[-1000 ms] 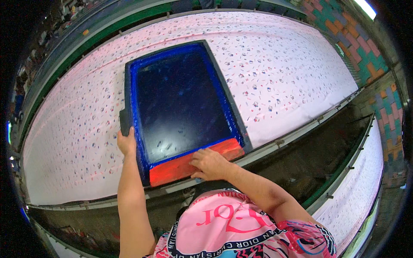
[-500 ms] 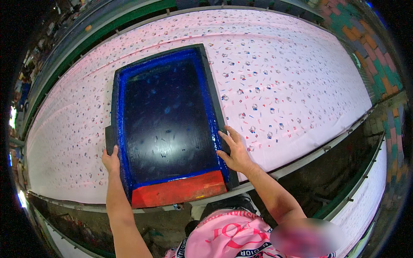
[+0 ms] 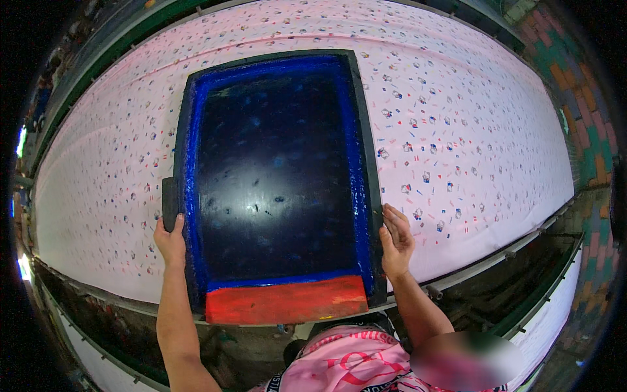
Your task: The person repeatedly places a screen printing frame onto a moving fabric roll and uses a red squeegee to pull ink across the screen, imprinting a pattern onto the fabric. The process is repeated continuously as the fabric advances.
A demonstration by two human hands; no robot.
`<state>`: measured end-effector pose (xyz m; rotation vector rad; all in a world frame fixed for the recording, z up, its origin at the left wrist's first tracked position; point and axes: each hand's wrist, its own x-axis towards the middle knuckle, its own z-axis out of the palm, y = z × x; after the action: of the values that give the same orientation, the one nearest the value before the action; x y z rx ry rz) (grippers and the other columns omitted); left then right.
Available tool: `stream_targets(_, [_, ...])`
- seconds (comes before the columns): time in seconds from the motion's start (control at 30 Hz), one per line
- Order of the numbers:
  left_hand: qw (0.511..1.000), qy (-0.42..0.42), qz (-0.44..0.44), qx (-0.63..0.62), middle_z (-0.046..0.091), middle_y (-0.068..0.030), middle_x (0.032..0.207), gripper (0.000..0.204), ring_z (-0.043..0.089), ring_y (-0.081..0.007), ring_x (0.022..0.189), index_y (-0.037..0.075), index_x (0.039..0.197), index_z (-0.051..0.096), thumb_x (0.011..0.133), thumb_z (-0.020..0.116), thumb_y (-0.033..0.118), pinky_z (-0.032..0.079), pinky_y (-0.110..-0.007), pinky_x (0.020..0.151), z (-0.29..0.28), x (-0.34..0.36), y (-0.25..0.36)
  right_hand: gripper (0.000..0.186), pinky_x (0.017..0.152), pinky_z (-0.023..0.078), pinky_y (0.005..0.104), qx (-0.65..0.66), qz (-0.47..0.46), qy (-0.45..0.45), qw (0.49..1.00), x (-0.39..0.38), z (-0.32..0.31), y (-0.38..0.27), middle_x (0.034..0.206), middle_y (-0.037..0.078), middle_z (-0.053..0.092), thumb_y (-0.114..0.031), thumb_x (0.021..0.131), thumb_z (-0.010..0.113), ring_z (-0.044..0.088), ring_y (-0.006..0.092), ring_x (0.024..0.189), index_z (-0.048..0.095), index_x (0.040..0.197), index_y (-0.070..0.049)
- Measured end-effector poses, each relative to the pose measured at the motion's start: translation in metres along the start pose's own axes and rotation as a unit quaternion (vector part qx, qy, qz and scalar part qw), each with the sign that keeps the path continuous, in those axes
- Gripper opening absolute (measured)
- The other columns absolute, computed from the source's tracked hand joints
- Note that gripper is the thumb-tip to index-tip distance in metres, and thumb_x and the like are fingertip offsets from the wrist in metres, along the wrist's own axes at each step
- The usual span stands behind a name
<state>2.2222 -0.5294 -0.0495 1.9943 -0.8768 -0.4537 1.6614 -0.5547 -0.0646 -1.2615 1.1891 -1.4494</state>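
A large screen-printing frame (image 3: 281, 170) lies on pink-white printed fabric (image 3: 450, 144). It has a dark rim, a glossy blue border round a dark mesh, and a red strip (image 3: 287, 302) along its near end. My left hand (image 3: 171, 245) is closed on a small dark block (image 3: 170, 204) at the frame's left side, thumb uppermost. At the right side, my right hand (image 3: 397, 243) holds the outer edge with its fingers close together and palm turned toward the frame. Its fingertips partly hide behind the thumb and edge.
The fabric covers a long table with a metal rail (image 3: 483, 261) along its near edge. Another fabric-covered table (image 3: 548, 307) stands at the lower right. Coloured paving bricks (image 3: 588, 124) lie beyond the right end. A green edge (image 3: 157, 32) runs behind the table.
The frame appears farther right and straighter in view. My right hand has gone from spread fingers over the blue border to the frame's outer edge. My left hand stays at the block.
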Motion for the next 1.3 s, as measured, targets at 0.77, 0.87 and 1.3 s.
stream_targets(0.77, [0.983,-0.063,-0.072,-0.154,0.080,-0.0101,0.113,0.030,0.074,-0.0229,0.095,-0.003,0.127,0.076,0.104,0.082,0.015,0.060,-0.036,0.088,0.026,-0.014,0.044,0.070,0.134,0.034,0.0443,0.149,0.085,-0.083,0.982,0.067,-0.066,-0.092,0.169,0.020,0.057,-0.030,0.111,0.074,0.050,0.0294,0.159,0.053,0.165,0.009])
stream_targets(0.87, [0.986,-0.053,-0.064,-0.144,0.080,-0.0107,0.113,0.030,0.075,-0.0231,0.095,-0.004,0.127,0.075,0.104,0.082,0.014,0.060,-0.036,0.088,0.069,-0.042,0.088,0.074,0.134,0.034,0.0428,0.059,0.062,-0.101,0.991,0.097,-0.127,-0.101,0.167,0.018,0.060,-0.034,0.110,0.075,0.051,0.0293,0.158,0.053,0.165,0.009])
stream_targets(1.3, [0.985,-0.019,0.002,-0.169,0.080,-0.0087,0.109,0.024,0.072,-0.0201,0.089,-0.004,0.120,0.076,0.100,0.084,0.007,0.057,-0.035,0.083,0.331,-0.223,0.280,0.058,0.110,0.052,0.0342,0.057,0.133,-0.097,0.985,0.224,-0.447,-0.096,0.145,0.011,0.070,-0.022,0.104,0.080,0.068,0.0177,0.125,0.066,0.157,-0.004])
